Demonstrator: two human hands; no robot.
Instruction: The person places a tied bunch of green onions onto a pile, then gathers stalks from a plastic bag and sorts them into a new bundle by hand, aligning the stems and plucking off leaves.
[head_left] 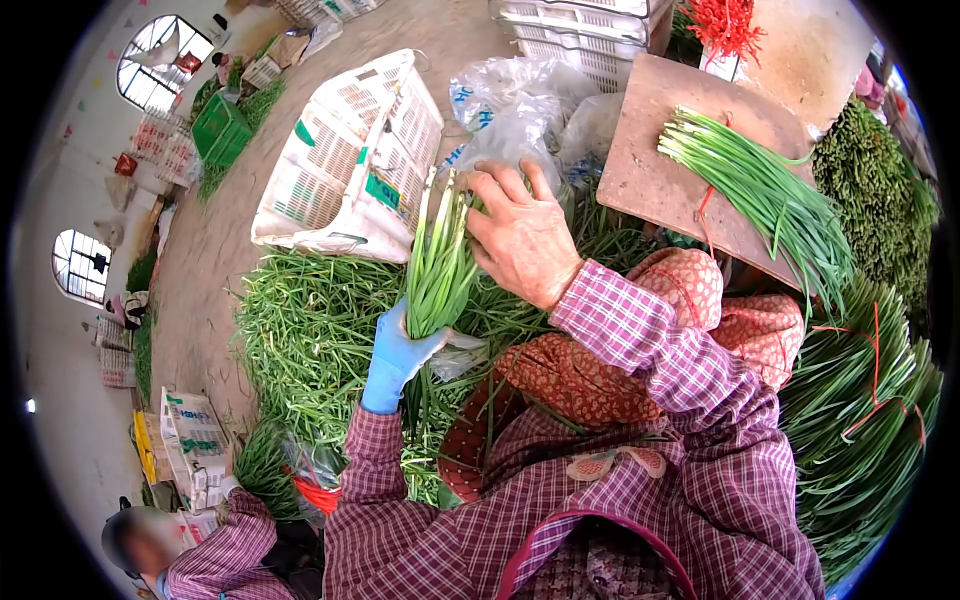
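Observation:
My left hand [399,352], in a blue glove, is closed around the lower leafy part of a bunch of garlic chives [441,262]. The pale stalk ends point up and away from me. Beside those pale ends is my bare right hand [527,235], its fingers apart and slightly bent, the nearest ones at the edge of the bunch. Whether they touch the stalks is hard to make out. Under both hands lies a big heap of loose green chives [310,340].
A white plastic crate [345,150] stands tilted beyond the heap, next to clear plastic bags [515,110]. On the right, a board [640,150] bears another chive bunch [760,185]; tied bunches [860,440] are piled below. Red ties [722,25] sit at the top. A co-worker [225,545] is at lower left.

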